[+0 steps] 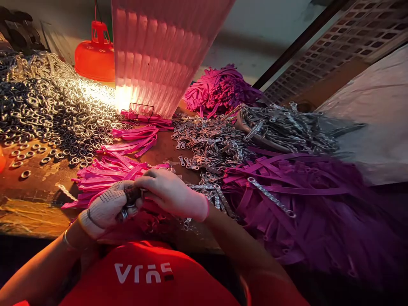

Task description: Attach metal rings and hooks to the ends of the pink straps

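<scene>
My left hand [106,207] wears a white glove with dark dots. Its fingers are wrapped round a small dark object [132,195], whose kind I cannot make out, and shiny metal rings [123,214] show at its lower side. Meeting it from the right is my right hand [175,193], in a plain white glove, fingers closed in a pinch against the dark object; what sits in the pinch is hidden. Just behind both hands lies a bunch of pink straps [111,172]. More pink straps fall below the hands toward the table edge.
A big heap of metal rings [41,102] covers the left side under a red lamp [95,59]. A ribbed translucent panel [159,51] hangs beside it. Right of centre are piles of silver twisted links [213,140]; purple straps [302,204] spill over the front right edge.
</scene>
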Demonstrator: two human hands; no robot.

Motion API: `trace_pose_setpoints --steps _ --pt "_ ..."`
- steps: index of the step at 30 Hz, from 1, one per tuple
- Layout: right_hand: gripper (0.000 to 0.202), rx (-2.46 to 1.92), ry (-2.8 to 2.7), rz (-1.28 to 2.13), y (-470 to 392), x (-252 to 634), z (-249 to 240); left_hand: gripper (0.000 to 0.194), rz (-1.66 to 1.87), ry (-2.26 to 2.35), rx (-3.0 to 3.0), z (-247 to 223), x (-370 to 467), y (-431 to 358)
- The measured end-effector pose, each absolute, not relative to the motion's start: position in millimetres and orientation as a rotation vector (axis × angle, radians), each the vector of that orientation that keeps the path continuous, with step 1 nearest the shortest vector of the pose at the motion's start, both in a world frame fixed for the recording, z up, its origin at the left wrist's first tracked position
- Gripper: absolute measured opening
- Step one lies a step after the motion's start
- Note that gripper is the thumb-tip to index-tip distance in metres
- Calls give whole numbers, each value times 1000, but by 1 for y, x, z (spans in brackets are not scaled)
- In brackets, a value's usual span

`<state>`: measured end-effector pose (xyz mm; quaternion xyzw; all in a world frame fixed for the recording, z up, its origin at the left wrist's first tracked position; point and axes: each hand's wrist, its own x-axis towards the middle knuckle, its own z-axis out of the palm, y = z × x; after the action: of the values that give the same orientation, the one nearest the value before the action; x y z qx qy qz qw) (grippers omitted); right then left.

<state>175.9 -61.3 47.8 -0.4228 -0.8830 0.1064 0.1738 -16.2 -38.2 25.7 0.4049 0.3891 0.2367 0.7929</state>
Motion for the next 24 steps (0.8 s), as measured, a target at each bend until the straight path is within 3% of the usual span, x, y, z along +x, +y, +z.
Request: trace_pose_setpoints --steps 3,8,15,20,24 --pt "19 -1316 -2466 217 -62 179 46 17 534 888 796 30 -14 -41" --pt "28 -1466 -2516 128 -64 180 50 30 423 819 995 36 -15 -43" --pt "23 -1470 -2227 381 -61 176 53 28 462 843 941 39 -16 -29" --pt "39 -1606 -2205 295 -64 173 50 24 488 896 825 33 -17 -19" --pt "37 -1729 -2293 209 -63 167 52 24 475 862 836 28 -19 -18"
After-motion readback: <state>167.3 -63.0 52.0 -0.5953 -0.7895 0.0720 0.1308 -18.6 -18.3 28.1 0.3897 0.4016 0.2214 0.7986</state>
